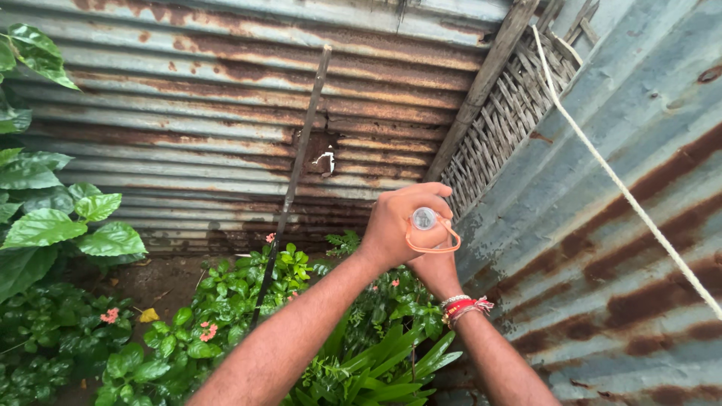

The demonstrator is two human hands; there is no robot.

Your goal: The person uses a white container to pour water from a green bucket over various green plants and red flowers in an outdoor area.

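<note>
Both forearms reach up and fwd over green plants (248, 316). Right wrist wears red-and-white thread bands (462, 307). Right hand (436, 267) sits under the left, mostly hidden; its grip can't be told. Left hand (398, 225) is curled tight round a small bottle (424, 219), fingers wrapped on the body, clear round end facing the camera, orange ring (434, 242) hanging just below the grip. Bottle looks light, rigid, prob. smooth; best held round the body. Beyond the grip: rusty corrugated sheet wall (188, 113), thin leaning rod (297, 165), woven panel (504, 113), white rope (624, 188) to the right.
</note>
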